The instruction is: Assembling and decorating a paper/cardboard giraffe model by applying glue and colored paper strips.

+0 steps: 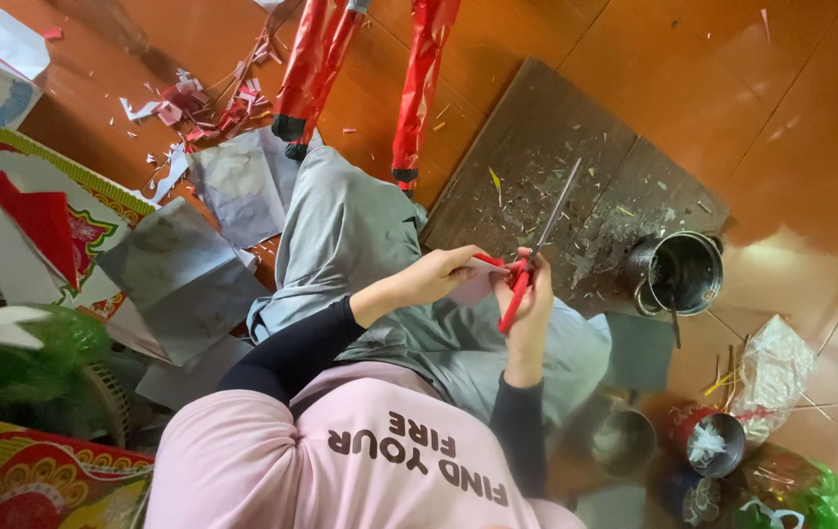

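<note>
pink top [340, 460]; hands [526, 304] maybe grip scissors [536, 250]

Home floor used for crafts, polished wooden floorboards [781, 118], paper scraps [193, 103], metal pot [678, 272], cardboard boxes [37, 480]

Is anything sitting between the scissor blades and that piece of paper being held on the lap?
Nothing visible does. The left hand holds the pale paper right against the red-handled scissors gripped by the right hand; the long blades point away over the dark board, with nothing lying across them.
</note>
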